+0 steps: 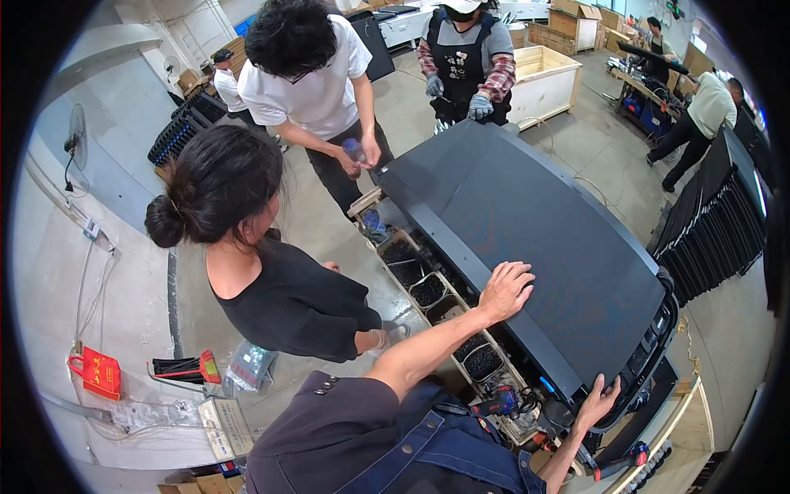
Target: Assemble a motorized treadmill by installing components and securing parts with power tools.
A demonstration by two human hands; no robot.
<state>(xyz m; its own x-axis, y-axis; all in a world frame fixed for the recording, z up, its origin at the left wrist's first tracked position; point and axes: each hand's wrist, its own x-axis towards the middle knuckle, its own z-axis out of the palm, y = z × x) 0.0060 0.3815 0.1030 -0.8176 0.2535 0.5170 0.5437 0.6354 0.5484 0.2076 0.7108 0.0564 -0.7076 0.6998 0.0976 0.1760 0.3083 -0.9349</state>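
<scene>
A large dark grey panel (527, 214) with a folded front lip lies across a workbench before me. My left hand (504, 292) rests palm down on its near left part, fingers stretched out and holding nothing. At the near right corner, my right hand (598, 403) grips the panel's edge, fingertips on top. Just below that corner sit a cordless power tool (499, 402) and another red-and-black tool (623, 461). Along the panel's left side runs a row of bins (481, 362) filled with small black parts.
A person in black (288, 288) stands close on my left. Beyond, someone in a white shirt (309, 82) holds a small bottle (354, 150). A gloved person (465, 66) stands at the panel's far end. Stacked black panels (712, 222) and a wooden crate (547, 82) stand right and behind.
</scene>
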